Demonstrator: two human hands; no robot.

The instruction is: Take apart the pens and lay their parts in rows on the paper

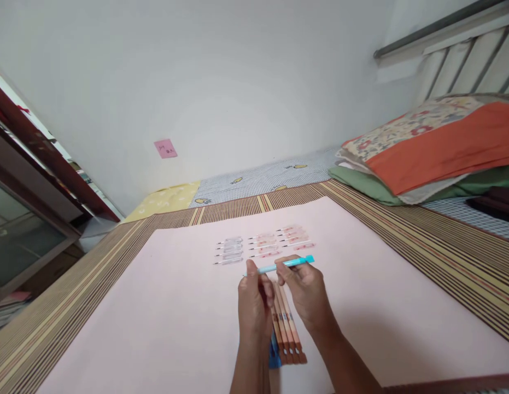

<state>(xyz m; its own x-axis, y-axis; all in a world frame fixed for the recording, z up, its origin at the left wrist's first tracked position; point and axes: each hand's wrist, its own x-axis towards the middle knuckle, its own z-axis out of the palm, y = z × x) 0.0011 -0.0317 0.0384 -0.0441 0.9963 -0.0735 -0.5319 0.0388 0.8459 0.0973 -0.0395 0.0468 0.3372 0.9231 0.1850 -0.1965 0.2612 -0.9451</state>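
Observation:
A light-blue pen (295,262) with a bright turquoise end is held level between my two hands. My left hand (254,298) pinches its pointed left end between thumb and fingers. Near the turquoise end, my right hand (305,287) grips the barrel. Below and between my hands lie several pens with brown ends (290,334), side by side, with blue-ended ones (274,353) at their left, partly hidden by my left hand. Beyond my hands, several thin refills in clear wrap (229,251) lie in a stack, beside two groups of reddish-wrapped refills (264,244).
A pale pink board (156,317) lies under everything, on a striped mat (94,284). Folded orange and floral bedding (434,142) is piled at the right. A pink note (166,148) is stuck on the white wall. A glass-panelled cabinet (24,230) stands at the left.

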